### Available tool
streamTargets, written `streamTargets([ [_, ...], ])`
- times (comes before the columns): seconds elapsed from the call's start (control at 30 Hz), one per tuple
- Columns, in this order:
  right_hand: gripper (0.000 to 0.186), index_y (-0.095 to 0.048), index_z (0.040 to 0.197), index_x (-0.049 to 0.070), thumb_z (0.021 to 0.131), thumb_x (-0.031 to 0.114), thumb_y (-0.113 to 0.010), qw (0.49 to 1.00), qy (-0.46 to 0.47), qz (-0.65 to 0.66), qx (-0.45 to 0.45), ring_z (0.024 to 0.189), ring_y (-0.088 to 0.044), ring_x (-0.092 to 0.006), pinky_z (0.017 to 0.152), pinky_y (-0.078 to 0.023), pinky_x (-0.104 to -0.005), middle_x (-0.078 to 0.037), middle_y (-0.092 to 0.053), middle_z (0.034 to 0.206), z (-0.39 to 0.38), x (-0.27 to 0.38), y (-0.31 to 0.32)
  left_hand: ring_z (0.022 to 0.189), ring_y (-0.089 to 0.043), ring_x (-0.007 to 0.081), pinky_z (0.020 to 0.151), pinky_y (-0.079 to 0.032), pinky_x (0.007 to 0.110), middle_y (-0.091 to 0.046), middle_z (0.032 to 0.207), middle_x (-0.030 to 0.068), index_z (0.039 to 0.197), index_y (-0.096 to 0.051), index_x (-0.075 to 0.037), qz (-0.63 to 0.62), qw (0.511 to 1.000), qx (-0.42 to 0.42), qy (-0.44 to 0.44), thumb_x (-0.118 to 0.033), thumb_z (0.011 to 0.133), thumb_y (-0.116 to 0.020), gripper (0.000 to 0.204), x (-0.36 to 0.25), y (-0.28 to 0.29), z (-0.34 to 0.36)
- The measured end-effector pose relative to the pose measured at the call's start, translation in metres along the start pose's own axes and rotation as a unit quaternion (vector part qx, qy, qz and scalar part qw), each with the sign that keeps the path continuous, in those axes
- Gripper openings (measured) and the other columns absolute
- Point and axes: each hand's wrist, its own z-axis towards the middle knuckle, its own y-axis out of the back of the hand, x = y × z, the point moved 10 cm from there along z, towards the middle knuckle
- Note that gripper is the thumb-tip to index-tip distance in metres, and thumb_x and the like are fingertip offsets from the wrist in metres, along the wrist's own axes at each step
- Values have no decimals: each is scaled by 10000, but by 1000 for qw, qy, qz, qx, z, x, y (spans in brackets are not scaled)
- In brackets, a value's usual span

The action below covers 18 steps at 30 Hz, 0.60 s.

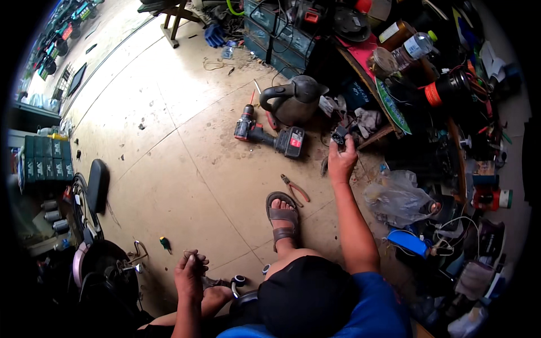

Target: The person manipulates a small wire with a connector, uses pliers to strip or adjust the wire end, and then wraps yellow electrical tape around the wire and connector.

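Observation:
My right hand [342, 160] is stretched out toward the shelf on the right. Its thumb and fingers pinch a small dark part with a pale edge [338, 137], too small to name. My left hand [191, 273] is low over the floor at the near left, its fingers curled together; what they hold, if anything, cannot be made out. A cordless drill [262, 135] with a red-marked battery lies left of my right hand. Beside it stands a dark kettle [296, 101]. Red-handled pliers [296, 190] rest near my sandalled foot [283, 217]. Closest to my left hand is a short green-and-black screwdriver [165, 243].
A cluttered wooden shelf [389, 130] runs along the right, with a plastic bag [397, 197] and a blue case [408, 242] below it. Blue-green drawers [276, 39] stand at the back. A black padded seat part [97, 186] and stacked green boxes [48, 158] are at left.

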Motion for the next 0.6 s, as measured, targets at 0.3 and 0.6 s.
streamTargets([
  [0.3, 325, -651, 1204, -47, 902, 72, -657, 986, 38, -152, -57, 1078, -655, -463, 951, -517, -486, -273, -697, 1149, 62, -49, 41, 876, -701, 213, 749, -542, 334, -710, 987, 78, 1213, -653, -63, 6, 1000, 16, 18, -192, 1027, -666, 227, -1, -6, 9],
  [0.6, 674, -328, 1523, -99, 902, -9, -572, 957, -40, -287, -9, 1420, -418, -524, 1187, -371, -517, -384, -394, 1527, 98, -101, 25, 868, -709, 216, 743, -543, 328, -719, 986, 95, 1213, -655, -37, 0, 1000, 20, 14, -186, 1043, -629, 228, -5, -12, 13],
])
